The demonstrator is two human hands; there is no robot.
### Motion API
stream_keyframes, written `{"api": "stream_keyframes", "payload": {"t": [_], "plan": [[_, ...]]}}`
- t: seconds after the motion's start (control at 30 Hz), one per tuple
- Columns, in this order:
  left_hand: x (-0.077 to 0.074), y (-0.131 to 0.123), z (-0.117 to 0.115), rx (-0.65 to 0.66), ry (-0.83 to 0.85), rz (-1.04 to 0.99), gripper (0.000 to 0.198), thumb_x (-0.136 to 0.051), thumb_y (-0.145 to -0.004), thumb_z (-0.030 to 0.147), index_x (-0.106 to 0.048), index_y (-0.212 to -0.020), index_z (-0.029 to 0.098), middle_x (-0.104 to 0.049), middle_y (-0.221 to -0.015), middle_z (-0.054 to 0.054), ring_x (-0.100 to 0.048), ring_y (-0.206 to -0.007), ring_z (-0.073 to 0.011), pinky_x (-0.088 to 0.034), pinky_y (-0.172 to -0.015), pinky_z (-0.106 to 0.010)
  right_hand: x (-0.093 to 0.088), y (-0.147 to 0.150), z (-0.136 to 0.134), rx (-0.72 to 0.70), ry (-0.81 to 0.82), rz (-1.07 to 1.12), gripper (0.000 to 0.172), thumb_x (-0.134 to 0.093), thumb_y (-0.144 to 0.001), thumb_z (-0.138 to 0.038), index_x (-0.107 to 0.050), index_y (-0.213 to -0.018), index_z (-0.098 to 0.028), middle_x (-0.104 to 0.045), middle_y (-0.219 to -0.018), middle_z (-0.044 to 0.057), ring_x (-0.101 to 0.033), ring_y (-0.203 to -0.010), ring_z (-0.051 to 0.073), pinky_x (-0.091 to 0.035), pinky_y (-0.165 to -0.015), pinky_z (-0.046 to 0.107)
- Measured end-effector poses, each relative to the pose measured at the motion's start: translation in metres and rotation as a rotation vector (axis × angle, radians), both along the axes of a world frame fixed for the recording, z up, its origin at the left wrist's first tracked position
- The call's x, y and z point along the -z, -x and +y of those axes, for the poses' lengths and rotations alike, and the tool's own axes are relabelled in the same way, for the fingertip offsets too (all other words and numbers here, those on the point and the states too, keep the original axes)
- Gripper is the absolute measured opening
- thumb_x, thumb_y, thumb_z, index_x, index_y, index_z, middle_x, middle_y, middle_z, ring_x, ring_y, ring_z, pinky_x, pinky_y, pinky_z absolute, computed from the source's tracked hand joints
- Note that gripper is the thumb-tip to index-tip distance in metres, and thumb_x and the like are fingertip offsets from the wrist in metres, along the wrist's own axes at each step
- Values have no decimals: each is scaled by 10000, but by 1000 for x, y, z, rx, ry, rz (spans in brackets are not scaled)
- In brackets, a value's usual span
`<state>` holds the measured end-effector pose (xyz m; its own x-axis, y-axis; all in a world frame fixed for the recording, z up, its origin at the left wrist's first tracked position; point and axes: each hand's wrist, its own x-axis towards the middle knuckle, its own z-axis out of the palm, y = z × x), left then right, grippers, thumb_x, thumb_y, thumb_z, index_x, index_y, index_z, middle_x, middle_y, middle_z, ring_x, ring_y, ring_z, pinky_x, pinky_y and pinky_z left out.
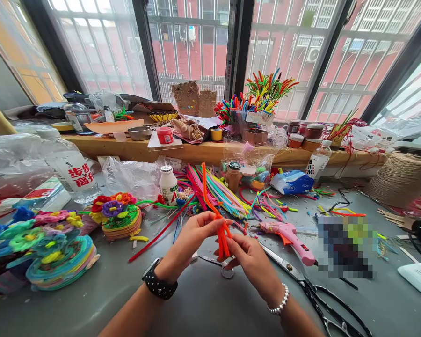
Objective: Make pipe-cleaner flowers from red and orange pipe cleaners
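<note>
An orange pipe cleaner, bent into several loops, is held between my two hands over the front of the grey table. Its straight free end points up toward the window. My left hand, with a dotted black band on the wrist, pinches the top of the loops. Lower on the right side, my right hand has its fingers closed on the loops; a beaded bracelet circles that wrist. Beneath the hands lie small scissors, partly hidden. A pink glue gun rests right of my right hand.
Large black-handled scissors lie at the right front. A heap of coloured pipe cleaners spreads behind the hands. Pipe-cleaner flower pieces stand at left, near a water bottle. A twine spool stands at right; a wooden ledge runs behind.
</note>
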<state>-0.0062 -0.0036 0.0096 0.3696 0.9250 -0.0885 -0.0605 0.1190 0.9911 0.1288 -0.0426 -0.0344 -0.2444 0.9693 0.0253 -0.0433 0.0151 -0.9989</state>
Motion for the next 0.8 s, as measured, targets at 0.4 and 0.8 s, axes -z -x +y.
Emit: {"api": "stream_keyframes", "payload": {"t": [0.4,0.8], "plan": [[19,-9,-4,395,90,186,290,-518,-692,410,-540,-734,124,-532,-572,31,-490,-476,-63,-395,-502,-197,-3,-12,5,269,-105,60,252,-524,-739,-370,-617,-828,-154,-475,-551,-30,-383,-474,74,-295,-432,197],[18,-8,-1,365,97,160,302,-397,-775,409,-448,-633,148,-283,-426,98,-180,-340,-19,-111,-317,-150,-5,-22,13,370,36,577,243,-615,-642,-415,-650,-654,-175,-559,-604,-14,-429,-533,75,-341,-488,197]]}}
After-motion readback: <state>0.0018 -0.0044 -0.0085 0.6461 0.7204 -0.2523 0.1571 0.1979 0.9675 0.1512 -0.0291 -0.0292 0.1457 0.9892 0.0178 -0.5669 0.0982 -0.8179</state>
